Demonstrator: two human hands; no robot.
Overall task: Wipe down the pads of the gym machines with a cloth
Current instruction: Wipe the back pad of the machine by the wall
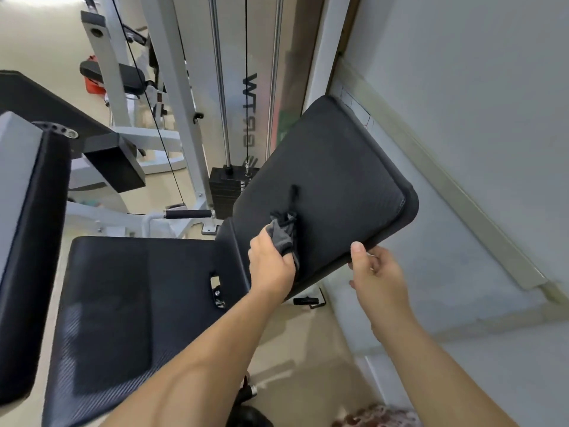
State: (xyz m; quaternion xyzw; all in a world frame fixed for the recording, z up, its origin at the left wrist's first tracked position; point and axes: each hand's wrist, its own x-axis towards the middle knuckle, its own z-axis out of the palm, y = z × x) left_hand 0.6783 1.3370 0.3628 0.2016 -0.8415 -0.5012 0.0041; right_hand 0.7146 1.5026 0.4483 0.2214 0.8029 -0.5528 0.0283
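Head view: left hand (271,261) grips a bunched grey cloth (282,234), fingers curled round it, pressing it against the lower part of the black back pad (332,167); a dark strip of the cloth trails up the pad face; right hand (380,274) holds the pad's lower edge near its right corner, thumb on the front face, fingers wrapped behind; back pad tilted, its far end toward the wall (477,87) on the right; black seat pad (123,303) just below and left of it, partly under the left forearm, the two pads close together at the joint; weight stack (226,189) behind the back pad's left edge; black cable (246,72) runs down to it between two chrome rods (219,81); black-gripped handle (187,214) between seat pad and stack; another black-edged pad (34,241) at far left, close to the camera; white frame (175,87) behind it; red item (94,86) on the floor far back, too blurred to identify; beige floor (308,340) shows between the arms.
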